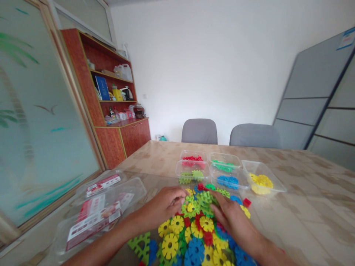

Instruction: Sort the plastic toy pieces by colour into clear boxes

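A loose pile of colourful plastic interlocking pieces lies on the table before me, with yellow notched discs [170, 245], blue notched discs [195, 250], red pieces [208, 237] and light green notched pieces [203, 201]. At the pile's left upper side is my left hand [170, 201], its fingers curled in beside the light green pieces; whatever they grip is hidden. My right hand [231, 214] reaches over the right side, fingers apart and stretched out, touching the edge of the light green pieces. Both hands partly cover the pile.
Beyond the pile stand clear plastic boxes of sorted pieces: a red one [192, 152], light green [180, 168], green [224, 155], blue [241, 181] and yellow [277, 183]. Clear lids [138, 184] with printed labels lie left. Two grey chairs [199, 131] stand behind the table.
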### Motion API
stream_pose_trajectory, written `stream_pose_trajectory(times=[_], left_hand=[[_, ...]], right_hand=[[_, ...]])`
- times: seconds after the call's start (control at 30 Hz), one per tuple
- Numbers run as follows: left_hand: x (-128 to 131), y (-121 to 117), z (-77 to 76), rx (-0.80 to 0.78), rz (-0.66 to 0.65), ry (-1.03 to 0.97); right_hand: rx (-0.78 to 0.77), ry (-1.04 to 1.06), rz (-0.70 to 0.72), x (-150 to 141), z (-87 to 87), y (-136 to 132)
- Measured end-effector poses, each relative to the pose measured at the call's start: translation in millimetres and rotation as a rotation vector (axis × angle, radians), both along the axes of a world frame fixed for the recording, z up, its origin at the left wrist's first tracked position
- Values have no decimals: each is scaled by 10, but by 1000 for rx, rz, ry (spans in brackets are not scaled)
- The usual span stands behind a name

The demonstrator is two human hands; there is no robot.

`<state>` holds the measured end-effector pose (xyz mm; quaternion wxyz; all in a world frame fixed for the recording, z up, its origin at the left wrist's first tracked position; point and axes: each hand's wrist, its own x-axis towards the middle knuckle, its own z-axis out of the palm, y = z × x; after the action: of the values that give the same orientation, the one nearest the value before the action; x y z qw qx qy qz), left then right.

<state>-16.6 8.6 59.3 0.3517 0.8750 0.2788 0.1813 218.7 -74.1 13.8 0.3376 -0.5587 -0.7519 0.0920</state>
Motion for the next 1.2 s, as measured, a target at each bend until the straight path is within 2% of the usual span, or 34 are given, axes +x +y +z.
stream_pose_trajectory(times=[0.13,0.3,0.47,0.67,0.73,0.8,0.9,1.0,1.1,1.2], left_hand=[[97,-55,-111,-215,-16,-139],[192,-116,-289,-306,47,-234],[212,-111,-383,-340,97,-252],[234,-148,-408,-421,-8,-272],[239,-169,-388,-381,-13,-258],[230,-182,-326,-270,-19,-231],[172,-155,-138,-86,5,-189],[63,-48,86,10,108,-199],[-49,91,212,29,171,-262],[-106,188,211,9,181,-304]], right_hand=[[-41,195,-5,-7,56,13],[-236,393,85,-77,100,-12],[-305,358,146,-123,68,-34],[-335,360,169,-173,132,-98],[-294,303,181,-202,187,-120],[-244,238,180,-223,216,-131],[-232,219,137,-200,201,-116],[-239,258,85,-100,217,-52],[-170,245,66,26,362,83],[-65,79,4,104,573,310]])
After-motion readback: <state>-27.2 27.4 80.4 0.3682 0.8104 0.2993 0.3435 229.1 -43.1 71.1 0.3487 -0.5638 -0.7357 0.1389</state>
